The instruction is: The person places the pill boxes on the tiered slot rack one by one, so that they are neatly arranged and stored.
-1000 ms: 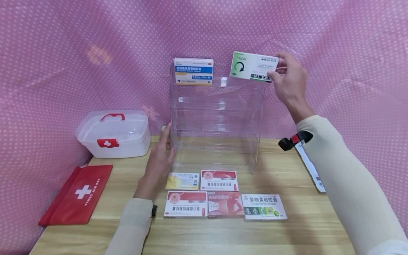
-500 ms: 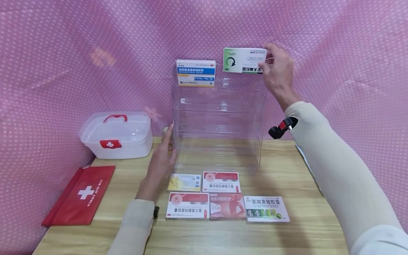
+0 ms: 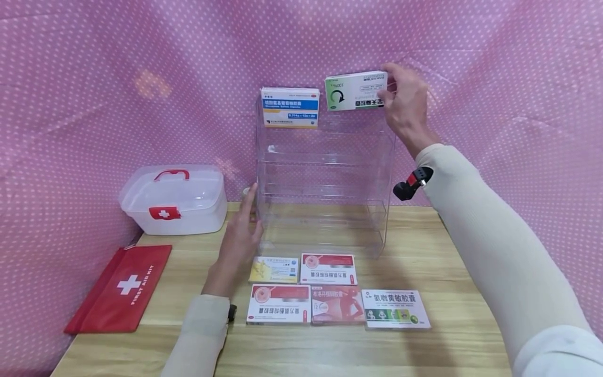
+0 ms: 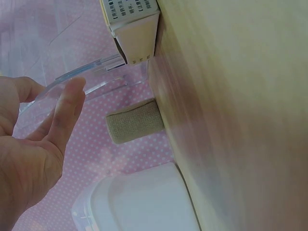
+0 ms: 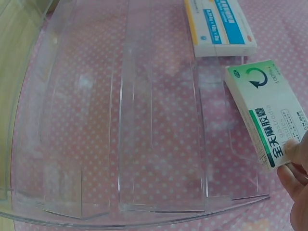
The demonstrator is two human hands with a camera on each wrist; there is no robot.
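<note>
The left hand (image 3: pixel 241 230) is at the side of the clear rack (image 3: pixel 325 163), grip wide, holding nothing. Next, the blue box (image 3: pixel 290 107) is on the top shelf (image 3: pixel 348 128). Just right of it, the green box (image 3: pixel 353 91) is up by that shelf, its right end pinched by the right hand (image 3: pixel 407 104). It should be light, stiff and easy to dent, so hold its ends softly.
</note>
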